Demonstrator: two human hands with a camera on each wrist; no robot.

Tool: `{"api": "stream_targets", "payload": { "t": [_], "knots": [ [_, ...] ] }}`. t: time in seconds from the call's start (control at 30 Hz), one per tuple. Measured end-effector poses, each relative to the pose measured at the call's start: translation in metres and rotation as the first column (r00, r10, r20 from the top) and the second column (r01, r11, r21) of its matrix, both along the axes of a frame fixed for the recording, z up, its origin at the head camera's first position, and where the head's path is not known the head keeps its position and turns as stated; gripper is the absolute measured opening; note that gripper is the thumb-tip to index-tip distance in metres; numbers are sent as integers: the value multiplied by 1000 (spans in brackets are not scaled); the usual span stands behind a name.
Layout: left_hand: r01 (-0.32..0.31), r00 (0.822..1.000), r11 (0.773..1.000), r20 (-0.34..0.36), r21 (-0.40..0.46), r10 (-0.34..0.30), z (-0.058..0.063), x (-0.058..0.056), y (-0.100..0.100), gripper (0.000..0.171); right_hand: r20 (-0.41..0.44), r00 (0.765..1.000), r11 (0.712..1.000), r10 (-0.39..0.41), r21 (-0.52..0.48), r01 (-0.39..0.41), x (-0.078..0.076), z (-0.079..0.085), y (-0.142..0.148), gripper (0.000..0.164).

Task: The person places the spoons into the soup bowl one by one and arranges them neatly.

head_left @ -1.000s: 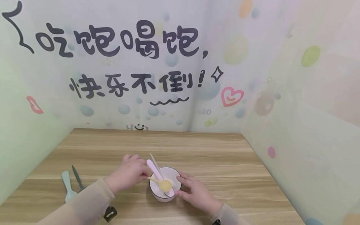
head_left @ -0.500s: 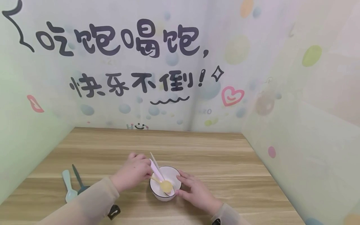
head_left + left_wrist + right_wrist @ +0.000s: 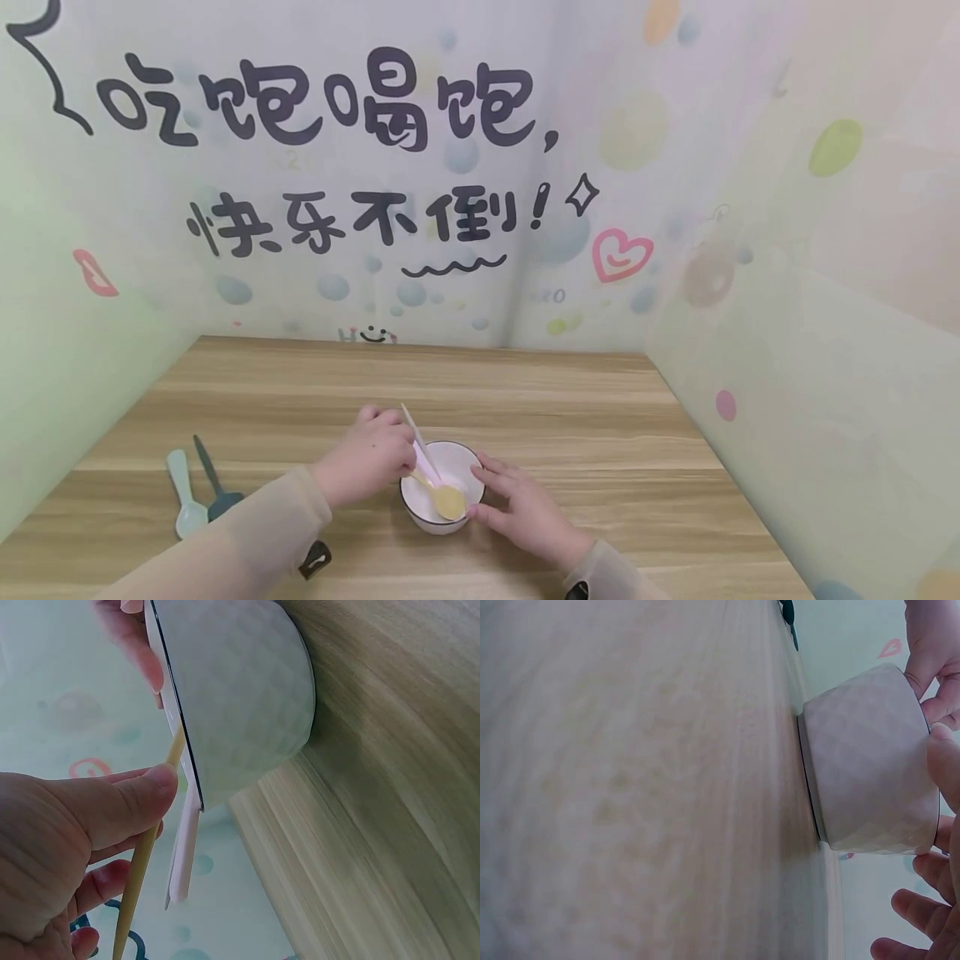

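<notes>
My left hand (image 3: 367,458) pinches the handle of a yellow spoon (image 3: 450,502) between thumb and fingers, as the left wrist view (image 3: 146,855) also shows. The spoon's head is inside a white bowl (image 3: 435,527) with a dark rim and faceted sides. Against the bowl's far left rim leans a pink utensil (image 3: 184,859), its handle sticking out; a thin pale pointed handle (image 3: 412,422) lies beside it. My right hand (image 3: 525,508) holds the bowl at its right rim with thumb and fingers. The bowl stands upright on the wooden table.
To the left of my left forearm lie a light blue spoon (image 3: 180,483) and a dark teal utensil (image 3: 210,471), partly covered by the sleeve. The wooden table (image 3: 585,417) meets decorated walls at the back and on both sides.
My left hand has moved right towards the bowl with the yellow spoon, whose head has gone slightly lower and right. The hand now covers the pink handle's end. My right hand stays put.
</notes>
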State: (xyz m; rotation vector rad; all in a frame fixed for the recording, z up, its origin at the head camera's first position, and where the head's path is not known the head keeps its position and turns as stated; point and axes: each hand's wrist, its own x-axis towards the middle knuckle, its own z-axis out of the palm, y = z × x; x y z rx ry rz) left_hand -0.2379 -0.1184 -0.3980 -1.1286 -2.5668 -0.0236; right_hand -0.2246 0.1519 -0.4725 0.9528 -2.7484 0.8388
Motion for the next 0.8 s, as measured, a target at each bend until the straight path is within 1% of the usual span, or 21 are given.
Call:
{"api": "stream_targets", "payload": {
  "t": [0.2,0.43,0.6,0.8],
  "knots": [
    [6,1000,1000,-24,-11,-6,-1,-2,3,22,-4,1000,1000,-1,-2,1,0,0,0,65],
    [2,1000,1000,-8,-14,-2,-2,-4,5,23,-5,1000,1000,-3,-5,3,0,-1,0,65],
    [-18,1000,999,7,-30,18,-3,-5,7,24,-5,1000,1000,-4,-6,4,0,-1,0,65],
    [-33,999,999,3,-31,33,-4,-5,7,17,-2,1000,1000,-7,5,7,0,-1,0,65]
  ]
}}
